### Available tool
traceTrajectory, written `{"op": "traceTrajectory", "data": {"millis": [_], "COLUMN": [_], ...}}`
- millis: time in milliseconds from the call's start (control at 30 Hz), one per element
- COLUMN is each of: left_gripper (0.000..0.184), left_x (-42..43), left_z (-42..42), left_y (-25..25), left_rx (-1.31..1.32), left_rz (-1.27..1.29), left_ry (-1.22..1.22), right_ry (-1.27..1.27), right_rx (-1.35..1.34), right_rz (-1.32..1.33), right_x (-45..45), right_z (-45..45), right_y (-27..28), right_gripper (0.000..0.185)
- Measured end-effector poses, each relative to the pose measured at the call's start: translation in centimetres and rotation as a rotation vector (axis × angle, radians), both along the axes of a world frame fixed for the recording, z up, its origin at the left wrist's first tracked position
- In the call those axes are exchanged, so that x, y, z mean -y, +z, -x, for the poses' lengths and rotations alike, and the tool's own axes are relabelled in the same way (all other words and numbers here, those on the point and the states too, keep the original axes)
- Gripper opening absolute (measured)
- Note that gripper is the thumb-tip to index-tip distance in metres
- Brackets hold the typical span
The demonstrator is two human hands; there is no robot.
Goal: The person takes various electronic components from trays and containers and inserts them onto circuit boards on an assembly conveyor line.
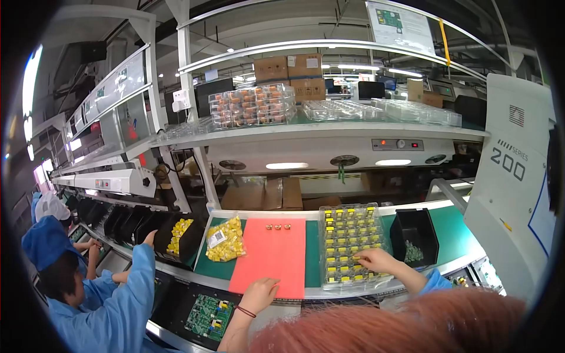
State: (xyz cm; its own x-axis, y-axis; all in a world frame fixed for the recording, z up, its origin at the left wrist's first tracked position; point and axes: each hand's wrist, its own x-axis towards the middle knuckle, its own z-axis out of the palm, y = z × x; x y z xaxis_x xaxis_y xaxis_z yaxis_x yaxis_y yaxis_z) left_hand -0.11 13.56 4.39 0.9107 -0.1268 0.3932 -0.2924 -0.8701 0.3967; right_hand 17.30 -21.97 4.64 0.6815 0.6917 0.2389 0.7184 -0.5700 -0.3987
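My right hand [372, 260] reaches over the lower right part of a clear tray [352, 244] filled with rows of yellow-topped parts; its fingers are pinched at one of the parts, and what lies between them is too small to make out. My left hand [259, 294] is over the lower edge of a red sheet [273, 253], fingers bent, with nothing seen in it. Several small metallic parts [278, 227] lie near the top of the sheet. Left of it is a clear bag [225, 240] of yellow parts. Below, a green circuit board [207, 317] sits on the line.
A black bin [414, 235] with small green parts stands right of the tray. Co-workers in blue [118, 300] work at the left, beside black bins [179, 235] with yellow parts. A shelf [329, 126] with clear trays spans above; a white machine [512, 159] stands at the right.
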Motion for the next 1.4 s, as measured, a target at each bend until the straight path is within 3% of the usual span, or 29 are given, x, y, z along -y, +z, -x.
{"op": "traceTrajectory", "data": {"millis": [133, 200, 267, 367, 400, 500, 600, 667, 733, 767, 867, 967, 1333, 1400], "left_gripper": [0.03, 0.047, 0.066, 0.101, 0.094, 0.086, 0.079, 0.077, 0.077, 0.076, 0.072, 0.075, 0.077, 0.076], "left_x": [1.3, 2.6, 3.8, 8.9, 10.3, 14.1, 14.5, 13.6, 12.8, 11.5, 10.0, 9.7, 9.0, 8.6], "left_z": [0.7, 1.5, 1.8, 3.5, 4.6, 7.0, 8.4, 9.1, 9.0, 9.6, 11.5, 12.0, 15.8, 15.9], "left_y": [1.2, 4.5, 9.0, 18.0, 20.7, 24.2, 25.3, 25.5, 25.8, 25.8, 26.6, 27.8, 26.7, 26.0], "left_rx": [0.076, 0.208, 0.107, 0.479, 0.413, 0.347, 0.253, 0.259, 0.327, 0.31, 0.359, 0.339, 0.357, 0.34], "left_rz": [0.002, 0.574, 0.998, 1.004, 0.955, 1.076, 1.216, 1.302, 1.269, 1.258, 1.287, 1.165, 1.34, 1.349], "left_ry": [0.018, -0.214, -0.546, -1.16, -1.294, -1.474, -1.581, -1.61, -1.664, -1.662, -1.583, -1.769, -1.87, -1.892], "right_ry": [0.116, 0.203, 0.371, 0.856, 0.842, 1.177, 1.207, 1.218, 1.418, 1.429, 1.47, 1.506, 1.509, 1.531], "right_rx": [0.018, 0.011, 0.008, -0.285, -0.21, -0.314, -0.429, -0.61, -0.723, -0.728, -0.716, -0.67, -0.569, -0.541], "right_rz": [-0.15, -0.283, -0.422, -0.844, -0.962, -1.114, -1.204, -1.215, -1.428, -1.428, -1.377, -1.29, -0.994, -0.955], "right_x": [0.1, -0.5, -0.9, -2.4, -3.1, -3.9, -4.1, -4.0, -4.0, -4.7, -0.4, 2.4, 3.0, 3.9], "right_z": [2.9, 6.6, 8.9, 13.6, 15.9, 19.2, 21.8, 22.9, 23.1, 23.2, 23.9, 24.9, 27.2, 27.0], "right_y": [3.1, 9.1, 14.1, 20.6, 22.4, 25.8, 27.4, 28.2, 26.3, 26.9, 25.0, 24.1, 30.3, 29.2], "right_gripper": [0.032, 0.038, 0.058, 0.084, 0.087, 0.09, 0.082, 0.06, 0.099, 0.099, 0.085, 0.072, 0.025, 0.027]}}
